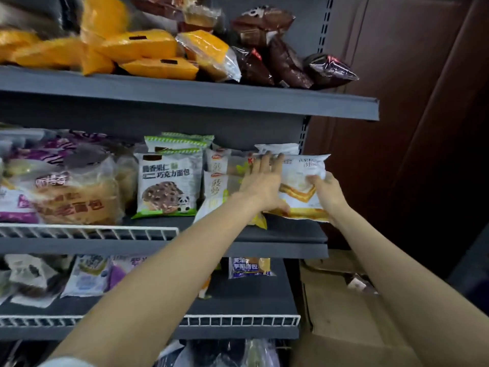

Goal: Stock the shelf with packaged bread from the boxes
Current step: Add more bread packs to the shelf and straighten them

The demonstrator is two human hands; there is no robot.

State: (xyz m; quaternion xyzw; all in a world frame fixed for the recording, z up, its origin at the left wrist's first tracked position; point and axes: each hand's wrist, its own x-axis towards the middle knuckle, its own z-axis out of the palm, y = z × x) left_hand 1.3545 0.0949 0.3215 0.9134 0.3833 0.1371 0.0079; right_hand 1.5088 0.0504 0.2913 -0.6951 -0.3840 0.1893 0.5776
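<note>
Packet of sandwich bread (304, 186), white and yellow, sits at the right end of the middle shelf (291, 235), tilted, lower edge near the shelf's front lip, apparently not fully settled. Your right hand (326, 193) is closed on its right side, fingers pinching the wrapper near the middle. Your left hand (264, 182) lies flat and open, fingers spread, pressed against the packet's left edge and the pineapple-bread packets (219, 186) just left of it; it grips nothing. Behind the packet stands another white packet (277, 148), touching or nearly so; can't tell which.

Further left of the packet on the same shelf: chocolate-nut bread packs (168, 185), then big purple-labelled loaves (68, 186) behind a white wire fence (87, 231). Above the packet, the top shelf (185, 94) holds orange cake packs (143, 51) and dark brown ones (277, 59). Below the packet, the lower shelf (238, 300) is partly filled. Below and right of the packet, cardboard boxes (344, 308) sit on the floor; contents mostly hidden.

Step in hand, by my read: placing this packet into the right-end gap. Next move calls for sliding it back and standing it upright against the one behind, left hand holding the neighbours aside, then releasing the right-hand pinch. Watch the front lip: no fence at this end, so a packet left tilted could slip off.
</note>
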